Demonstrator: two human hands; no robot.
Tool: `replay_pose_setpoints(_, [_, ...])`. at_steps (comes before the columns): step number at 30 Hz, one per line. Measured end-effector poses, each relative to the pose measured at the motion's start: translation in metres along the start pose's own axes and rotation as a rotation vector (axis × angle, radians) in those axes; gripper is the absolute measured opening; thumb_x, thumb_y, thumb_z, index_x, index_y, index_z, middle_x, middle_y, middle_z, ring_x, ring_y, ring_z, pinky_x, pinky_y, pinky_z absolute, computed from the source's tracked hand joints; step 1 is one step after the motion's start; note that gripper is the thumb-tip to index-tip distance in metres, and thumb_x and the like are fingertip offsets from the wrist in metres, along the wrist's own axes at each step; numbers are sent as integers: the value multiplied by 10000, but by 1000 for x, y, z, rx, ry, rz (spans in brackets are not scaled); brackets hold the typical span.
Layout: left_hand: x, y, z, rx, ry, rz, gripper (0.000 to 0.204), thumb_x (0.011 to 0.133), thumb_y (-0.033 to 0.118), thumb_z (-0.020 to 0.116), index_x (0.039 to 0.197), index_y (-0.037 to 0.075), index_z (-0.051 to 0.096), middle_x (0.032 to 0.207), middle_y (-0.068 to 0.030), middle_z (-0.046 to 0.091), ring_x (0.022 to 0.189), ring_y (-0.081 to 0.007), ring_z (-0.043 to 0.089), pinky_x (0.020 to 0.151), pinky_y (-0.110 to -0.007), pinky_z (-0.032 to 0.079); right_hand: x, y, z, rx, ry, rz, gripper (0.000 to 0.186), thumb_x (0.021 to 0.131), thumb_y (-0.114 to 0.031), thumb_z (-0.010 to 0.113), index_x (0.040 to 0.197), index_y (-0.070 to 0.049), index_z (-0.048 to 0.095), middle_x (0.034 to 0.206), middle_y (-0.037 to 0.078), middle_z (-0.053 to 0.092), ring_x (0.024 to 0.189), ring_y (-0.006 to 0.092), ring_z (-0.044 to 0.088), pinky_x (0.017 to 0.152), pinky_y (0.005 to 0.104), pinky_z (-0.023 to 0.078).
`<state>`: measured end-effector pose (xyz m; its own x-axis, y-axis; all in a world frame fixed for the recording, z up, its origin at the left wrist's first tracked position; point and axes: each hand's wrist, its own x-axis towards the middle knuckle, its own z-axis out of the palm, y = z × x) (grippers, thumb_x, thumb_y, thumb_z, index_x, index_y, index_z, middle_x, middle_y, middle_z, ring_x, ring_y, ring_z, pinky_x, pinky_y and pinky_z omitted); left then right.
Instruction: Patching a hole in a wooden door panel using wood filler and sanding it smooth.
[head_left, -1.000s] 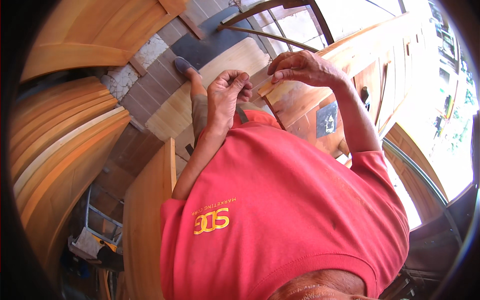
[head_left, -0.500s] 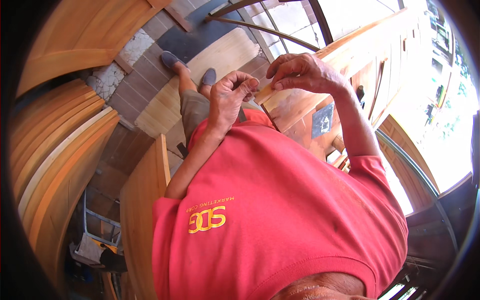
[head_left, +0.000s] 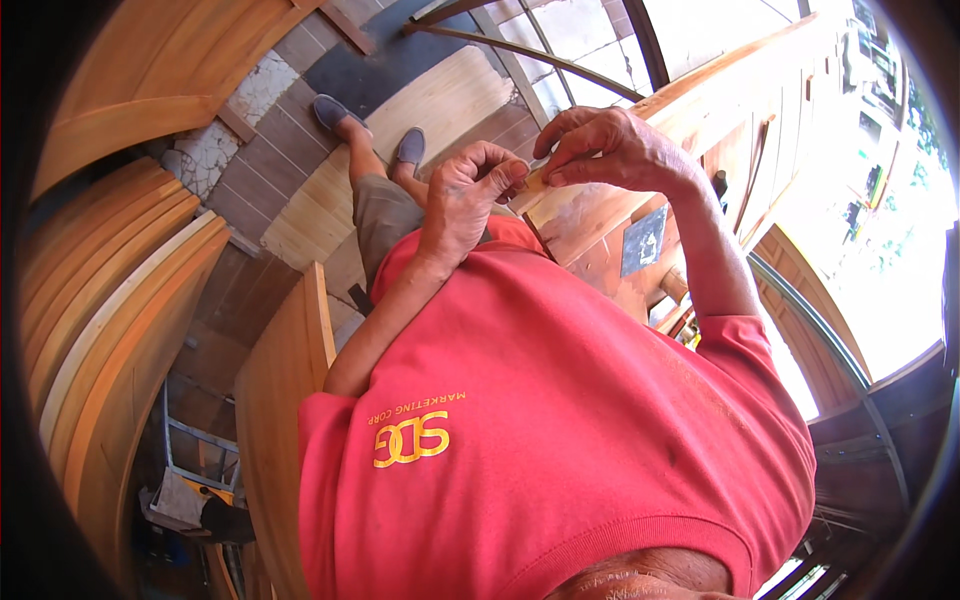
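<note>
My left hand (head_left: 463, 203) is closed, thumb pressed toward the curled index finger, in front of my waist. Across a small gap, my right hand (head_left: 612, 150) is bent at the wrist with its fingers curled and its thumb turned toward the left hand. A small yellowish-brown patch (head_left: 536, 184) shows between the fingertips of the two hands. Whether it is a held piece or part of the wood behind, I cannot tell. Both hands are above the near corner of a wooden worktop (head_left: 575, 222).
Curved wooden panels (head_left: 120, 300) stand stacked at the left, and another board (head_left: 285, 370) leans closer to me. A dark flat sheet (head_left: 643, 241) lies on the worktop. Underfoot is a pale wooden board (head_left: 440, 95) on brown tiles (head_left: 270, 185). A metal ladder (head_left: 200, 450) is at lower left.
My hands have drawn slightly closer together, the left shifting a little right. The surroundings have shifted slightly in view.
</note>
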<state>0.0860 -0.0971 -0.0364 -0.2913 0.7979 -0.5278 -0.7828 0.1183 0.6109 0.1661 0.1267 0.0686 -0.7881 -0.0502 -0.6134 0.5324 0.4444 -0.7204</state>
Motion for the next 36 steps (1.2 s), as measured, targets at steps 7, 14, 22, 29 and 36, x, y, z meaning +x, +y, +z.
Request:
replay_pose_setpoints(7, [2, -3, 0, 24, -21, 3, 214, 987, 234, 795, 996, 30, 730, 835, 11, 703, 760, -45, 614, 692, -208, 514, 1, 0, 0, -9, 3, -14, 162, 938, -229, 795, 1008, -90, 838, 1139, 43, 750, 978, 209, 719, 845, 363, 568])
replay_pose_setpoints(14, [2, -5, 0, 11, -31, 1, 216, 984, 226, 798, 1007, 20, 733, 848, 9, 705, 774, -47, 620, 713, -211, 527, 1, -1, 1, -11, -1, -14, 167, 940, -239, 796, 1010, -92, 834, 1136, 45, 749, 1004, 217, 718, 854, 368, 570])
replay_pose_setpoints(22, [1, -10, 0, -18, -40, 4, 194, 982, 202, 802, 1006, 20, 740, 849, 11, 701, 773, -47, 614, 711, -211, 520, -17, 9, -7, 231, 360, -77, 241, 1024, -227, 733, 1168, -41, 787, 1249, 124, 729, 1191, 218, 678, 979, 366, 564])
replay_pose_setpoints(29, [0, -5, 7, -40, 12, -15, 198, 965, 207, 821, 990, 27, 741, 834, 27, 691, 746, -40, 598, 689, -203, 506, -64, 9, -9, 181, 642, 36, 221, 1040, -217, 715, 1175, -61, 795, 1186, 98, 755, 1148, 210, 704, 1003, 351, 563])
replay_pose_setpoints(36, [3, -9, 3, -23, -39, -46, 236, 984, 296, 795, 1021, 73, 728, 861, 30, 698, 772, -39, 594, 735, -195, 486, -88, 6, 14, 241, 736, 98, 245, 1000, -266, 767, 1130, -62, 804, 1122, 46, 762, 1090, 162, 693, 965, 323, 545])
